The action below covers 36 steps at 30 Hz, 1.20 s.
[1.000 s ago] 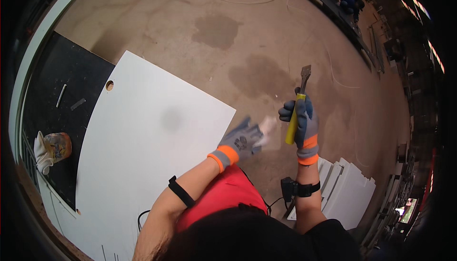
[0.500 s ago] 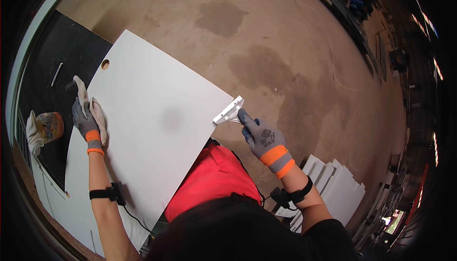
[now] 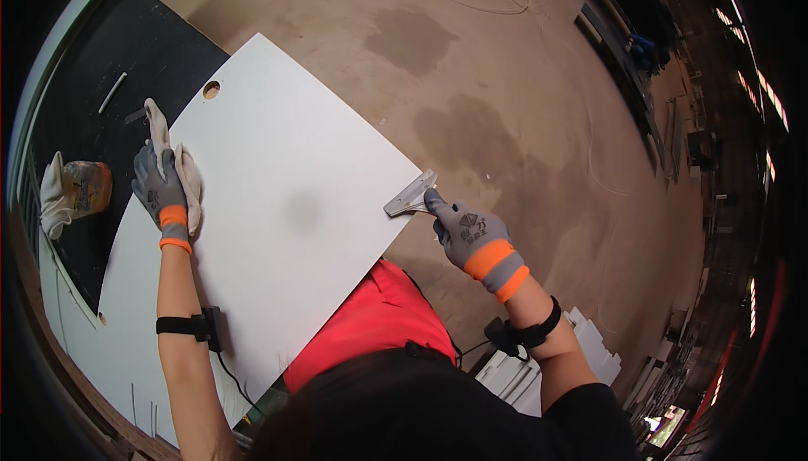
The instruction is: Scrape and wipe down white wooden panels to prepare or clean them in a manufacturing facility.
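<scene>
On the white panel [image 3: 278, 209], which fills the middle of the view and lies tilted, the left hand [image 3: 162, 193] presses a pale cloth [image 3: 172, 162] flat near the far left edge. Fingers there are laid out mostly straight on top of the cloth, not really curled around it. Just past the cloth there's a small round hole [image 3: 211, 89] in the panel.

Over at the panel's right edge, the right hand [image 3: 470, 232] has its fingers clamped on a metal scraper [image 3: 411, 196], blade touching the edge of the panel. Both hands wear grey gloves with orange cuffs, and each forearm has a black strap on it.

Left of the panel sits a black mat [image 3: 93, 108] with an orange container [image 3: 86, 188] on it, a white rag bunched beside that. Beyond the panel is stained concrete floor [image 3: 505, 82], with a stack of white boards [image 3: 547, 368] near the right elbow.
</scene>
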Each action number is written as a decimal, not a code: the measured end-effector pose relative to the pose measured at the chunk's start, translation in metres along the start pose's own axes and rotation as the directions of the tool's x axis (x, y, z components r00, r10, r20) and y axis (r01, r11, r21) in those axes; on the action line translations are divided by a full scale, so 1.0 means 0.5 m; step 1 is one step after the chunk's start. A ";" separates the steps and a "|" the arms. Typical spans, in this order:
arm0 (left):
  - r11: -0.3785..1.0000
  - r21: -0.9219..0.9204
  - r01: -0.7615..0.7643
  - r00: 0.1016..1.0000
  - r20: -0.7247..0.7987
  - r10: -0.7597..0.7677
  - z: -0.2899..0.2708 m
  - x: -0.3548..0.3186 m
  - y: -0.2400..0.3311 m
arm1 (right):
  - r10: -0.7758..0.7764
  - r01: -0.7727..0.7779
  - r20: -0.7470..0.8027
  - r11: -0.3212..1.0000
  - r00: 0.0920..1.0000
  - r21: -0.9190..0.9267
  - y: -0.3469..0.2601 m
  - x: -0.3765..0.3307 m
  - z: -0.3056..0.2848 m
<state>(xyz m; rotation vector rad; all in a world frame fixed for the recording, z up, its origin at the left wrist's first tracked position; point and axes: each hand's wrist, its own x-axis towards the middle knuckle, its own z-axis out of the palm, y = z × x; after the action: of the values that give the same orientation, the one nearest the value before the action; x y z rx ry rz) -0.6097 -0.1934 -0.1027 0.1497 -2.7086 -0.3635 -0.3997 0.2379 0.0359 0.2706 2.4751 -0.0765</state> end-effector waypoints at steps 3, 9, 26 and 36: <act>0.995 0.095 0.030 0.999 -0.039 -0.027 -0.002 -0.001 0.003 | -0.066 0.067 0.050 0.997 0.997 -0.035 -0.024 0.040 -0.044; 0.987 0.127 0.100 0.986 0.121 -0.116 -0.001 0.001 0.021 | -0.062 0.072 0.081 0.989 0.995 -0.129 -0.079 0.126 -0.126; 0.979 0.154 0.133 0.986 0.076 -0.145 -0.031 0.002 0.045 | -0.238 0.233 0.007 0.941 0.971 -0.246 -0.150 0.213 -0.151; 0.976 0.161 0.145 0.984 0.078 -0.159 -0.017 -0.008 0.044 | -0.259 0.264 0.057 0.914 0.964 -0.307 -0.196 0.279 -0.207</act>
<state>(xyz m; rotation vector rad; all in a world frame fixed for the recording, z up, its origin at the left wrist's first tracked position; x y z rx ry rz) -0.6039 -0.1737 -0.0905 0.3962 -2.8222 -0.2066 -0.5901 0.1792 0.0324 -0.1978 2.4483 0.2004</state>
